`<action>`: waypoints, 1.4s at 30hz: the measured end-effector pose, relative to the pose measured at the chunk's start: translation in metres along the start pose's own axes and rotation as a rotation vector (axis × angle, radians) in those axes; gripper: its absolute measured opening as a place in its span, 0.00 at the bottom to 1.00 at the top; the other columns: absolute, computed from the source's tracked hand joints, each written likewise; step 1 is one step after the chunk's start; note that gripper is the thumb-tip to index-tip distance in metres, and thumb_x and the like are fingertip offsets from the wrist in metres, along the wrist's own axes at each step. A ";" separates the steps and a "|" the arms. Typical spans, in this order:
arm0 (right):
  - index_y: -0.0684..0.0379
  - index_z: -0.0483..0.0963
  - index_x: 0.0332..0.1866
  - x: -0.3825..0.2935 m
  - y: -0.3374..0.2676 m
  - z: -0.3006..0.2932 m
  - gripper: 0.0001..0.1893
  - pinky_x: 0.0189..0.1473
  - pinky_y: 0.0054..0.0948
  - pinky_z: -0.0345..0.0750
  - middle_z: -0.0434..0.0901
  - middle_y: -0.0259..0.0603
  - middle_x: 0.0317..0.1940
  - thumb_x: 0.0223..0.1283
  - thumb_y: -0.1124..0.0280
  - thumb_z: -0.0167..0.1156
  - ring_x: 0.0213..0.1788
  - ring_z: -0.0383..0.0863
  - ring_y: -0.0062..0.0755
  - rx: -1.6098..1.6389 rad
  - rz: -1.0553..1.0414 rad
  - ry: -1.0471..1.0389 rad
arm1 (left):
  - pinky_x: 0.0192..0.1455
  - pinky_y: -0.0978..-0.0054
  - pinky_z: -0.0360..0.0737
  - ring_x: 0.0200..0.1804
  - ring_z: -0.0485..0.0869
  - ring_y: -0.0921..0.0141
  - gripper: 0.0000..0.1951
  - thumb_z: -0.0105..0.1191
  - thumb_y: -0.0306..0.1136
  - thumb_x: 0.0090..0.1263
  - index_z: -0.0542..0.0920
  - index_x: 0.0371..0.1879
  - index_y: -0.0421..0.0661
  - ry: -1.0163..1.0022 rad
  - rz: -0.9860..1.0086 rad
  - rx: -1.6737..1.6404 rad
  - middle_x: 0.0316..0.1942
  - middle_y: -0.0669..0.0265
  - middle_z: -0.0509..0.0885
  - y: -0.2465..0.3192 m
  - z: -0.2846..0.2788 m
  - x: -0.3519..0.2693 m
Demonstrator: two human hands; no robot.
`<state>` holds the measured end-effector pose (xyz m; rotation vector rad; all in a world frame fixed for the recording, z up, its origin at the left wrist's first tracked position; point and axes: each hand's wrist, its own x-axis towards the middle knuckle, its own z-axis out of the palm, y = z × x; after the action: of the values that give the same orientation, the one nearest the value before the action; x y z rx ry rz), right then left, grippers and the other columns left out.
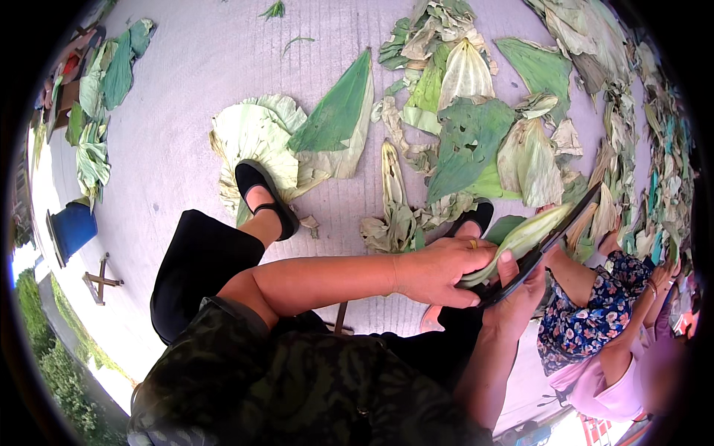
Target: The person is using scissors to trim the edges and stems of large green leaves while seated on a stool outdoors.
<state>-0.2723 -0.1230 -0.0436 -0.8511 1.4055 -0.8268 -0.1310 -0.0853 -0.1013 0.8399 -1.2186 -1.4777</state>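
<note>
A folded pale-green leaf, apparently a lotus leaf [527,231], is pinched in my left hand [440,270], which wears a ring. My right hand [519,287] grips a long, dark, blade-like tool [563,231]; whether it is scissors or a knife I cannot tell. The tool runs slantwise along the leaf's far side, and my right thumb lies near the leaf's base. Both hands meet in front of my right knee. Below them, a large green leaf with holes [471,145] lies on the concrete floor.
My left shoe [265,192] stands on a spread pale leaf [251,139]. Beside it is a folded green leaf [334,122]. More leaves heap up at right [585,33]. A person in a floral garment [591,318] sits close on my right. A blue container [75,231] is at far left.
</note>
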 end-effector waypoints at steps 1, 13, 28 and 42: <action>0.66 0.67 0.45 0.001 -0.002 0.000 0.18 0.43 0.27 0.77 0.77 0.46 0.40 0.47 0.80 0.63 0.39 0.78 0.31 -0.001 -0.040 0.003 | 0.50 0.75 0.72 0.49 0.74 0.74 0.18 0.55 0.27 0.61 0.72 0.50 0.40 -0.085 -0.071 -0.160 0.45 0.63 0.77 -0.002 -0.008 -0.003; 0.75 0.61 0.54 0.009 -0.014 0.028 0.27 0.48 0.36 0.74 0.71 0.57 0.47 0.46 0.75 0.55 0.44 0.76 0.42 0.122 0.093 -0.224 | 0.50 0.62 0.73 0.44 0.76 0.54 0.31 0.60 0.34 0.53 0.64 0.56 0.42 0.767 -0.999 1.140 0.46 0.50 0.76 -0.177 -0.238 -0.073; 0.66 0.68 0.47 0.014 -0.003 -0.008 0.20 0.42 0.25 0.75 0.76 0.40 0.39 0.48 0.75 0.64 0.38 0.77 0.27 0.002 0.006 0.118 | 0.48 0.66 0.72 0.48 0.74 0.58 0.09 0.50 0.24 0.56 0.73 0.36 0.37 -0.173 0.227 0.189 0.54 0.50 0.68 0.009 0.002 0.012; 0.69 0.64 0.53 0.009 -0.029 -0.058 0.23 0.45 0.34 0.76 0.75 0.50 0.42 0.48 0.78 0.56 0.41 0.78 0.39 0.308 0.166 0.041 | 0.51 0.55 0.71 0.55 0.70 0.60 0.39 0.66 0.32 0.51 0.56 0.60 0.38 1.119 -0.718 -0.505 0.54 0.50 0.68 -0.191 -0.072 0.109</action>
<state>-0.3301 -0.1455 -0.0222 -0.4779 1.3219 -0.9072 -0.1419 -0.2123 -0.2951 1.5052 0.3159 -1.3605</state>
